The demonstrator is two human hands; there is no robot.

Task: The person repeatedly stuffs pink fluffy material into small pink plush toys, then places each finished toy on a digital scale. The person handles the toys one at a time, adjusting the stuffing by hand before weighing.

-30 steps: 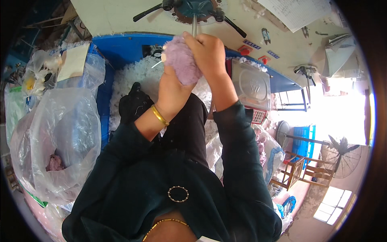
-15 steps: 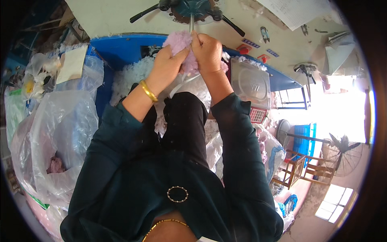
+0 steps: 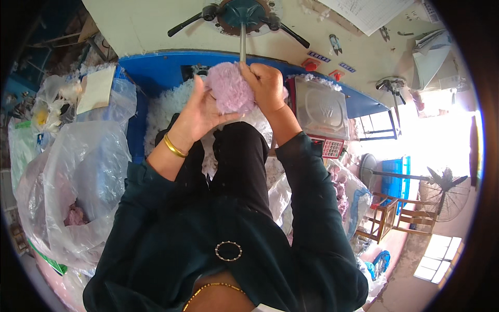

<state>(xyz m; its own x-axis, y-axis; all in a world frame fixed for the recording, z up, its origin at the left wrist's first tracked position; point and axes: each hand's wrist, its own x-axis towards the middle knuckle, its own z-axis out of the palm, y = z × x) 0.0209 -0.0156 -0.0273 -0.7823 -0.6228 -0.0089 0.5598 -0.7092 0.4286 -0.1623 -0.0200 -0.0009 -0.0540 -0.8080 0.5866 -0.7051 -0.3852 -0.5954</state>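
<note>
1. Two hands meet on a fluffy lilac plush piece (image 3: 230,87), held up in front of the person's chest, right at the lower end of a thin metal tube (image 3: 243,47).
2. The left hand (image 3: 200,112) cups the plush piece from below and the side, fingers wrapped against it; a gold bangle (image 3: 174,147) sits on that wrist.
3. The right hand (image 3: 266,86) grips the plush piece from the right, fingers curled shut on its top edge beside the tube.
4. The tube comes down from a round teal fitting with dark handles (image 3: 244,13) on the cream-coloured machine.
5. Behind the hands lies a blue bin (image 3: 156,73) with white stuffing (image 3: 163,106) in it.
6. To the right of the hands stands a grey scale with a red keypad (image 3: 319,117).
7. To the left, a large clear plastic bag (image 3: 78,192) holds a bit of pink plush.
</note>
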